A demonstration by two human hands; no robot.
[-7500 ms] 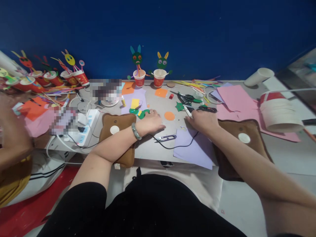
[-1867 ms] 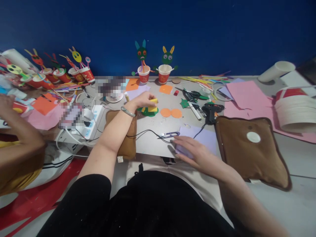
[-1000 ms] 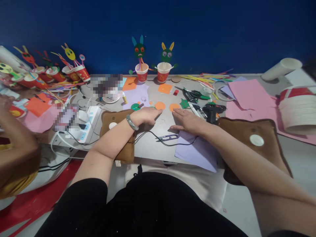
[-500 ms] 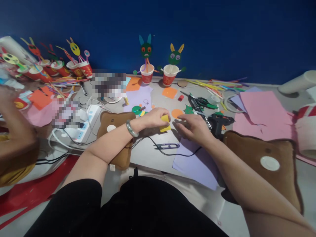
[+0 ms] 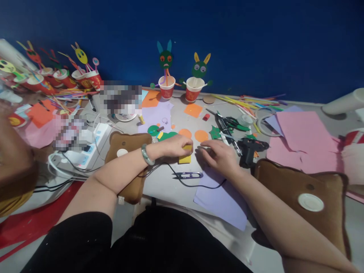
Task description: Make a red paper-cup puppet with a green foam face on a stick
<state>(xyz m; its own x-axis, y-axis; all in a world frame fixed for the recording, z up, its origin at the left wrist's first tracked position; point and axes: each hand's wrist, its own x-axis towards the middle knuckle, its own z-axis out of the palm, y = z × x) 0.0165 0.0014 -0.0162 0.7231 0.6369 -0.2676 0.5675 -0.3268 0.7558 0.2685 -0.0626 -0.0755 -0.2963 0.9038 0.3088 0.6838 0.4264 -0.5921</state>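
Observation:
My left hand, a bangle on its wrist, has its fingers closed on a piece of yellow paper low over the table. To its right, my right hand rests with thumb and fingers apart, nothing between them. Two orange paper circles lie just beyond the hands; the nearer one to my right fingertips is this orange circle. Green paper pieces are partly covered by my left hand. Thread snips lie on the table nearer to me, beside a black cord.
A black glue gun and green-handled scissors lie at right. Purple paper overhangs the front edge. Brown cushions flank the workspace. Two paper cups with puppets stand behind. A power strip and another person's arm are at left.
My left hand has come down and slightly toward me with the yellow paper, uncovering a second orange circle. My right hand keeps nearly the same pose. The view has shifted slightly.

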